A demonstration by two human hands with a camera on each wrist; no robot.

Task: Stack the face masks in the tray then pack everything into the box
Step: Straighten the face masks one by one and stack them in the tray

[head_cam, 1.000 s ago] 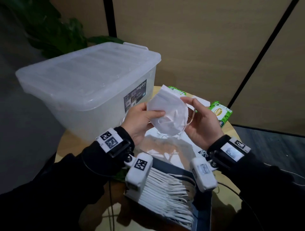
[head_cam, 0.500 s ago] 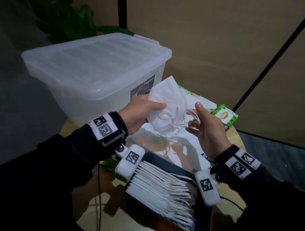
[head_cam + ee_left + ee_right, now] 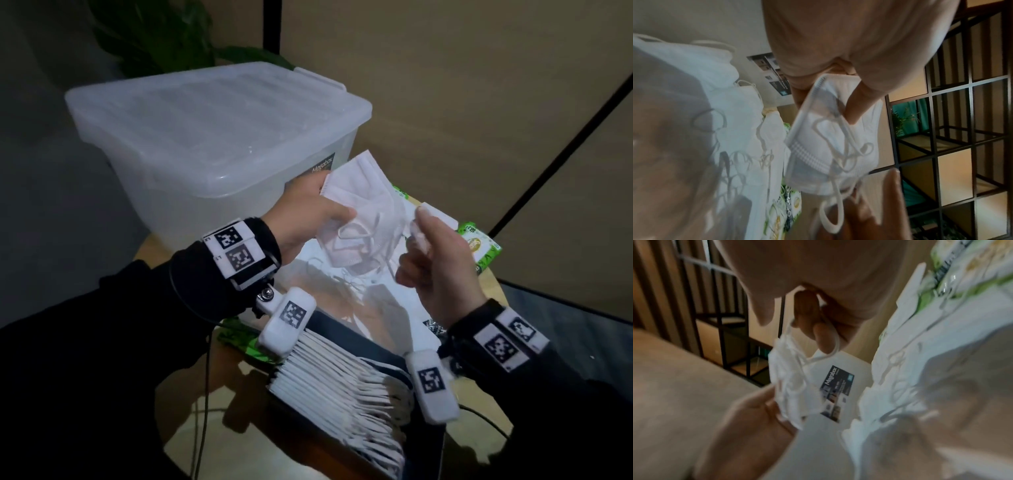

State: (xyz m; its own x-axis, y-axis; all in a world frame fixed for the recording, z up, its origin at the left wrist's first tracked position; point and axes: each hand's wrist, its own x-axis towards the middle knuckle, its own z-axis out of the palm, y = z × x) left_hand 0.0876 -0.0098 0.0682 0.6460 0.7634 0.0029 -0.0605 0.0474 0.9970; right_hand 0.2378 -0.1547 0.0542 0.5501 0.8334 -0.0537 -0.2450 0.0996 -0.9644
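A folded white face mask point(image 3: 359, 205) hangs in the air in front of the box, with my left hand point(image 3: 308, 212) pinching its left edge, thumb on top point(image 3: 857, 104). My right hand point(image 3: 431, 253) is beside it on the right, its curled fingers hooked in an ear loop point(image 3: 830, 352) of the mask point(image 3: 789, 382). Below, a dark tray point(image 3: 428, 442) holds a row of several stacked white masks point(image 3: 342, 404). A loose pile of white masks point(image 3: 373, 308) lies on the table between the tray and the clear lidded plastic box point(image 3: 212, 130).
The box stands shut at the back left of the small round wooden table point(image 3: 226, 387). Green wipe packets point(image 3: 479, 246) lie at the table's right edge. A plant point(image 3: 164, 37) stands behind the box and tan wall panels point(image 3: 445, 85) rise close behind the table.
My right hand has come off the mask's face, dropped lower right and now hooks an ear loop. The left hand still holds the mask, which has turned so its loops show.
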